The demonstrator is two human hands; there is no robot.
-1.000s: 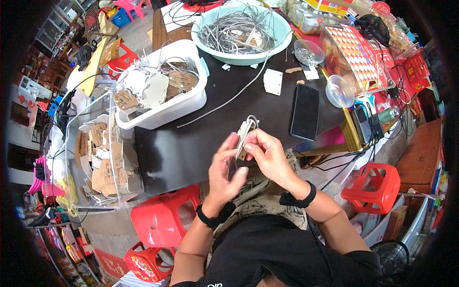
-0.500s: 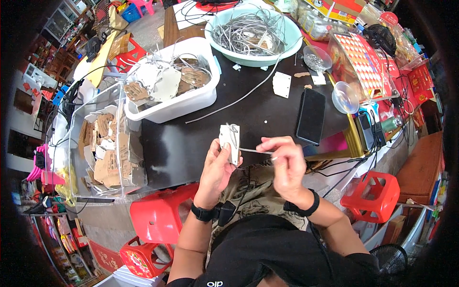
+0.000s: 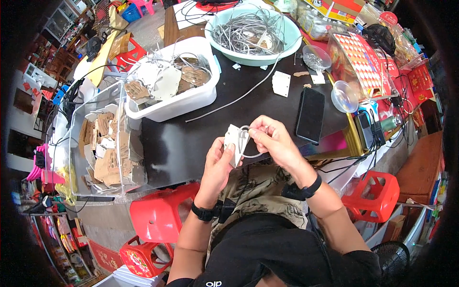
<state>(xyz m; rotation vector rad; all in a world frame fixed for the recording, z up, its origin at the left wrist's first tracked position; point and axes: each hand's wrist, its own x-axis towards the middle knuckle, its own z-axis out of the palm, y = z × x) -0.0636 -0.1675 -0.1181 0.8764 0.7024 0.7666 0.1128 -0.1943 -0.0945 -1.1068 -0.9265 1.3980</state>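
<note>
My left hand is closed round a small white card, thumb on its face, above the near edge of the dark table. A thin grey cord loops at the card's right side. With thumb and fingertips, my right hand pinches the cord beside the card's upper right corner. Ahead lies another grey cord, trailing across the table from a pale green basin full of tangled cords. The white tub on the left holds cards with cords.
A clear box of cardboard pieces stands at the left. On the right lie a black phone, a loose white card and a clear round container. Red stools stand below the table.
My right hand has moved left and up to the card and now pinches the cord there. The card has turned slightly in my left hand, and the cord now bows out in a loop.
</note>
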